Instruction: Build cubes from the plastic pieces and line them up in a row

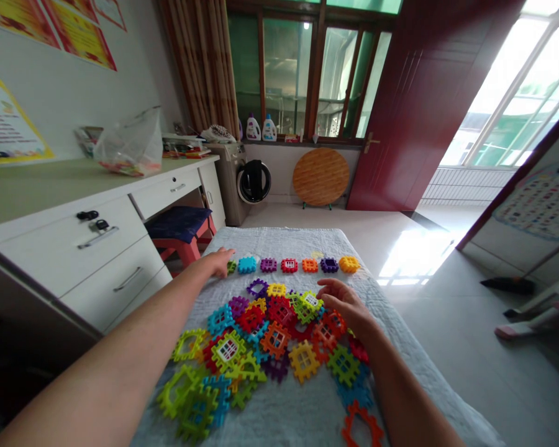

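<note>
A row of small toothed plastic pieces runs across the cloth-covered table (pixel 284 241), with a blue one (pixel 246 264), a red one (pixel 289 266) and a yellow one (pixel 349 264) at the right end. My left hand (pixel 220 262) touches the green piece (pixel 231 267) at the row's left end, its fingers partly hidden. Nearer to me lies a heap of mixed colored pieces, among them an orange one (pixel 275 339) and a yellow one (pixel 304 361). At the heap's right back edge, my right hand (pixel 340 298) has curved fingers around a lime green piece (pixel 311 301).
A white desk (pixel 65 186) with a plastic bag (pixel 133 146) stands on the left, beside a stool (pixel 179 225). Behind the table are a washing machine (pixel 233 180) and a round wooden board (pixel 321 177). A red door (pixel 400 105) is at right.
</note>
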`<state>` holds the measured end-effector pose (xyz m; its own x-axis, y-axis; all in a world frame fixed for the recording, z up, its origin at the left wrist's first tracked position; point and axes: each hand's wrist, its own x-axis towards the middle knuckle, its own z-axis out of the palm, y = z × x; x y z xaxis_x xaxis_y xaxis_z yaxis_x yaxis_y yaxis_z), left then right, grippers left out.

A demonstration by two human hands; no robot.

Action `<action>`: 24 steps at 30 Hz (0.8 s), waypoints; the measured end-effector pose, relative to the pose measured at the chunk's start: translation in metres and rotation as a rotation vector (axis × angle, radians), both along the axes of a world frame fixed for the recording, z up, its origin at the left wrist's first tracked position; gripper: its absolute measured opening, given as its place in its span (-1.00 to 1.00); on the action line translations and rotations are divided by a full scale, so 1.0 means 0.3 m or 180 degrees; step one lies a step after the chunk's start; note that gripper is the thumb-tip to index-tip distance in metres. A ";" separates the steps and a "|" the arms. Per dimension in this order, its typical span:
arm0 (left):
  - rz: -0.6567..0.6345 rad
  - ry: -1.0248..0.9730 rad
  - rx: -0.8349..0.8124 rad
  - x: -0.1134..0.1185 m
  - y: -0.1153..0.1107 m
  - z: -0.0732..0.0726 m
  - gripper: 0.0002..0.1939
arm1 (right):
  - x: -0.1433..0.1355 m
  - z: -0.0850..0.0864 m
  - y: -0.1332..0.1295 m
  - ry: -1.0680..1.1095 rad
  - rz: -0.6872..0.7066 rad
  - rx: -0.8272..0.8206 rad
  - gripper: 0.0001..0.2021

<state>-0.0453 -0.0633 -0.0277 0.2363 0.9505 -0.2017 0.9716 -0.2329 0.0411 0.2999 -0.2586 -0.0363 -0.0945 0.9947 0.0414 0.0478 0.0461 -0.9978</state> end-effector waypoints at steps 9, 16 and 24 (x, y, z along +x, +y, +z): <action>-0.0510 -0.0337 0.0393 -0.085 -0.219 0.118 -0.20 | 0.028 -0.009 0.011 -0.0146 -0.0263 0.0251 -0.62; -0.0690 -0.0846 -0.0072 -0.108 -0.500 0.191 -0.42 | 0.009 -0.037 0.014 -0.1486 -0.0210 0.0697 -0.65; -0.0452 -0.0876 -0.0195 -0.179 -0.669 0.126 -0.41 | -0.037 -0.053 0.002 -0.2523 0.0081 0.1196 -0.63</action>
